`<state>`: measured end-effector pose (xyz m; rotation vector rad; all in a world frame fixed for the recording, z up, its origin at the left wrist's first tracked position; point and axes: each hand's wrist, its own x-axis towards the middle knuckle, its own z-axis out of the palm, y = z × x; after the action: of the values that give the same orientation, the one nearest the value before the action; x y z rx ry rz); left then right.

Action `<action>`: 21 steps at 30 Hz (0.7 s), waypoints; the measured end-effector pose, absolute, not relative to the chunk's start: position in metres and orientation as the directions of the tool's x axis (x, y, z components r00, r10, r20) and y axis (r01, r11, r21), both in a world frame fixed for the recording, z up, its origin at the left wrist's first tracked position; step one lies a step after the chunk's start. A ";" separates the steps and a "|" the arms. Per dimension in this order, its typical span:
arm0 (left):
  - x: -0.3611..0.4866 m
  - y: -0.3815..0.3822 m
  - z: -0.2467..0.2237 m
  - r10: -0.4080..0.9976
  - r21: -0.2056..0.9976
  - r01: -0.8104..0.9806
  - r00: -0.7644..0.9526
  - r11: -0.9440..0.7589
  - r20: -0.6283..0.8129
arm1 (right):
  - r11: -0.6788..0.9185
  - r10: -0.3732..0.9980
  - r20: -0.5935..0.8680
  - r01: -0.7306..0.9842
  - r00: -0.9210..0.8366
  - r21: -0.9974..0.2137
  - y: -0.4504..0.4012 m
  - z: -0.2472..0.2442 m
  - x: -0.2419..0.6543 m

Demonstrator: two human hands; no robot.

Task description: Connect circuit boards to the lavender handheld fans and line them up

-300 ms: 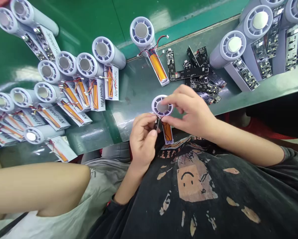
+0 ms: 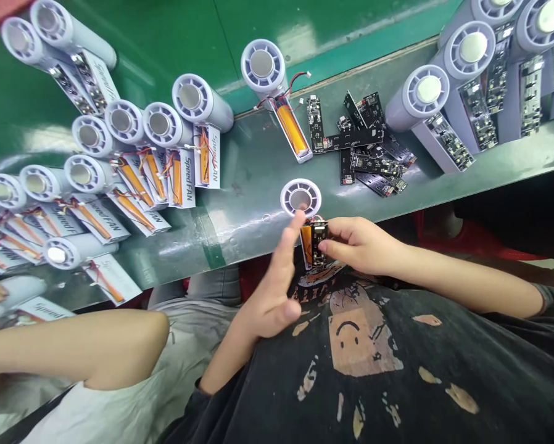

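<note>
A purple-grey fan unit (image 2: 301,197) sits at the table edge in front of me, its round end up and its open handle toward my shirt. An orange battery (image 2: 306,243) shows in that handle. My right hand (image 2: 364,245) pinches a black circuit board (image 2: 319,244) between thumb and fingers, beside and partly over the battery. My left hand (image 2: 277,287) is open with its fingers stretched out, left of the handle; a fingertip overlaps the lower rim of the fan's round end. Whether it touches there I cannot tell.
A loose pile of black boards (image 2: 379,163) lies behind my right hand. Another fan unit (image 2: 263,65) with orange battery stands at the back. Several fan units fill the left, and fans with boards (image 2: 427,89) stand at right. A co-worker's arm (image 2: 73,345) reaches in at lower left.
The black board has passed from my left hand to my right hand and now lies against the handle. My left hand has opened and dropped slightly. The co-worker's hand and a fan have appeared at the left edge.
</note>
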<state>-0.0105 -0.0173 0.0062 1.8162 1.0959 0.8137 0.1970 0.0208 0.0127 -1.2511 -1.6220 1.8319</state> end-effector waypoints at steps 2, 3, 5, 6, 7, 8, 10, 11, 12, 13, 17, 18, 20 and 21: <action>-0.014 -0.009 0.001 0.928 0.867 0.384 0.314 -0.319 0.202 | -0.323 0.769 -0.352 0.151 -0.534 -0.934 0.019 0.007 0.194; -0.014 -0.004 -0.001 0.925 0.832 0.426 0.286 -0.355 0.249 | -0.368 0.755 -0.342 0.070 -0.559 -0.927 0.019 0.005 0.192; -0.011 0.007 -0.005 0.894 0.721 0.536 0.336 -0.440 0.295 | -0.497 0.721 -0.338 -0.112 -0.606 -0.860 0.017 0.003 0.190; -0.009 0.011 -0.006 0.871 0.668 0.568 0.395 -0.481 0.292 | -0.568 0.701 -0.349 -0.191 -0.622 -0.800 0.016 0.003 0.189; -0.006 0.015 -0.007 0.852 0.633 0.582 0.442 -0.511 0.282 | -0.630 0.679 -0.367 -0.247 -0.636 -0.736 0.015 0.003 0.190; -0.003 0.017 -0.008 0.838 0.613 0.587 0.473 -0.530 0.271 | -0.674 0.658 -0.384 -0.278 -0.647 -0.685 0.014 0.003 0.190; 0.002 0.019 -0.009 0.833 0.587 0.607 0.494 -0.536 0.249 | -0.706 0.642 -0.403 -0.295 -0.652 -0.644 0.012 0.003 0.194; 0.004 0.020 -0.009 0.836 0.573 0.623 0.491 -0.532 0.243 | -0.699 0.645 -0.402 -0.289 -0.650 -0.653 0.012 0.004 0.196; 0.006 0.020 -0.009 0.841 0.558 0.639 0.483 -0.529 0.244 | -0.688 0.647 -0.397 -0.273 -0.650 -0.673 0.011 0.004 0.199; 0.007 0.020 -0.009 0.847 0.543 0.656 0.466 -0.525 0.255 | -0.674 0.646 -0.393 -0.246 -0.654 -0.697 0.011 0.004 0.202; 0.008 0.020 -0.005 0.855 0.488 0.704 0.400 -0.517 0.329 | -0.636 0.598 -0.416 -0.090 -0.685 -0.766 0.008 0.000 0.211; 0.007 0.020 -0.003 0.856 0.487 0.705 0.401 -0.516 0.327 | -0.638 0.585 -0.425 -0.069 -0.691 -0.767 0.008 -0.001 0.212; 0.004 0.020 0.001 0.866 0.521 0.692 0.404 -0.500 0.295 | -0.658 0.563 -0.429 -0.069 -0.706 -0.750 0.008 -0.005 0.213; 0.001 0.020 0.003 0.874 0.548 0.681 0.402 -0.485 0.274 | -0.672 0.555 -0.428 -0.082 -0.713 -0.736 0.008 -0.007 0.213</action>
<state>0.0014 0.0204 0.0026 2.3148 1.3442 0.7653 0.2129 0.0078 -0.0069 -0.9278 -1.0107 2.4013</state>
